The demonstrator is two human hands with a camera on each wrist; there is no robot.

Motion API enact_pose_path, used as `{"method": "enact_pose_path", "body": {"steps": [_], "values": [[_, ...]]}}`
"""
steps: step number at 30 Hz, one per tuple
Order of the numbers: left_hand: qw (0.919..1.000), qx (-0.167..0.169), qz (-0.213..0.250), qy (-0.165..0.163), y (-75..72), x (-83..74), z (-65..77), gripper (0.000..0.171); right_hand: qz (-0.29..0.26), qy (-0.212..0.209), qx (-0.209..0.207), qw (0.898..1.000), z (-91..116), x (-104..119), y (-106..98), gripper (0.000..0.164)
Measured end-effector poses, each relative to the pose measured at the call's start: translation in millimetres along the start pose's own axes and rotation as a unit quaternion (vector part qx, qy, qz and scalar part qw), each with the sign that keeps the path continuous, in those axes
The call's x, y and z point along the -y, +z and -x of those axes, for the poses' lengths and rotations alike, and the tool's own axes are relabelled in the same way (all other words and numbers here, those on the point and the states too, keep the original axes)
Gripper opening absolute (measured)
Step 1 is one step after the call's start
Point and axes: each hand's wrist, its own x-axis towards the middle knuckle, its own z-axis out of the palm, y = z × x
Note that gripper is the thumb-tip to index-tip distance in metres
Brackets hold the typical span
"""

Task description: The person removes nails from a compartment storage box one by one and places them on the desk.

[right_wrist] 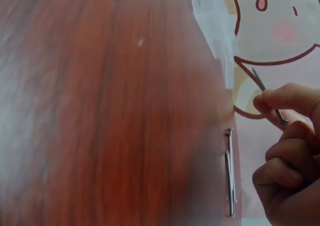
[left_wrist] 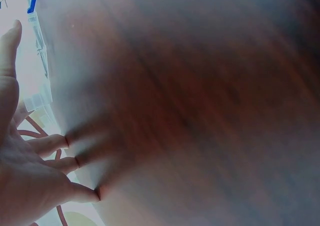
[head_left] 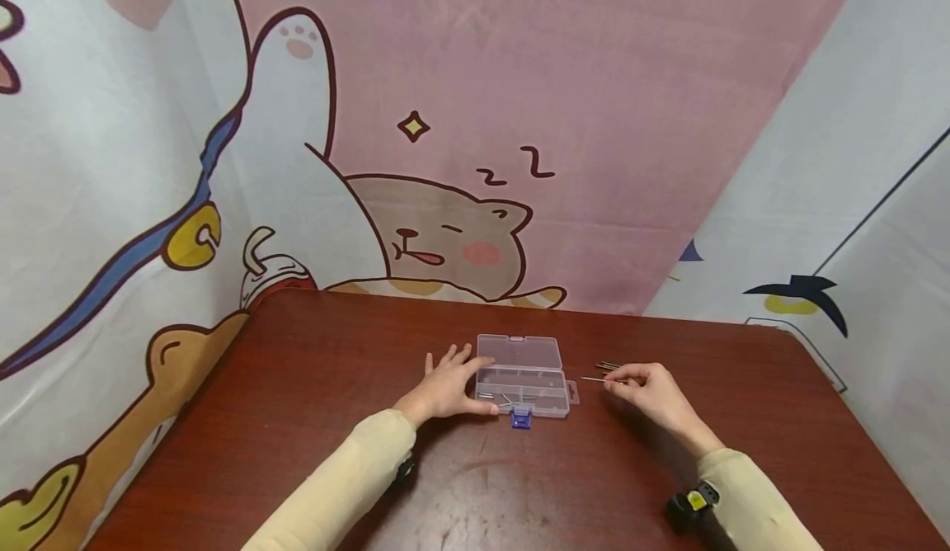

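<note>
A clear plastic compartment box (head_left: 545, 402) lies with its lid (head_left: 519, 351) tipped back and its blue latch (head_left: 521, 417) toward the front. Several nails (head_left: 505, 400) lie in its front compartments. At the box's left end rests my left hand (head_left: 445, 388), thumb at the front corner, index finger reaching over the side. The other fingers are spread, their tips on the table in the left wrist view. To the right of the box, my right hand (head_left: 653, 394) pinches a thin metal nail (right_wrist: 257, 79) between thumb and index finger, its point toward the box.
Several loose nails (right_wrist: 230, 173) lie on the table just beyond my right hand. The brown wooden table (head_left: 475, 493) runs back to a cartoon-printed cloth (head_left: 594, 122), which also hangs along both sides. A clear hanging tab (head_left: 573, 392) sticks out from the box's right end.
</note>
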Motion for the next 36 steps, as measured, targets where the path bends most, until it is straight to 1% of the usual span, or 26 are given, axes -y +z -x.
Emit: {"method": "enact_pose_path", "body": {"steps": [6,14,19,25,36], "values": [[1.0,-0.001,0.002,-0.002,0.8,0.6,-0.4,0.083,0.022,-0.004,-0.002,1.0,4,-9,-9,0.009],[1.0,0.003,0.007,-0.001,0.8,-0.1,0.3,0.082,0.054,0.006,0.036,0.998,6,-26,-26,0.005],[1.0,0.002,0.007,0.001,0.2,0.0,0.0,0.082,0.071,0.007,0.04,0.997,3,-31,-34,0.005],[1.0,0.003,0.006,-0.001,1.3,0.3,0.4,0.082,0.085,0.0,0.029,0.996,-5,-32,-35,0.004],[1.0,0.004,0.004,-0.006,0.8,-0.7,-0.9,0.081,0.12,-0.01,0.027,0.992,-8,-33,-31,0.004]]}}
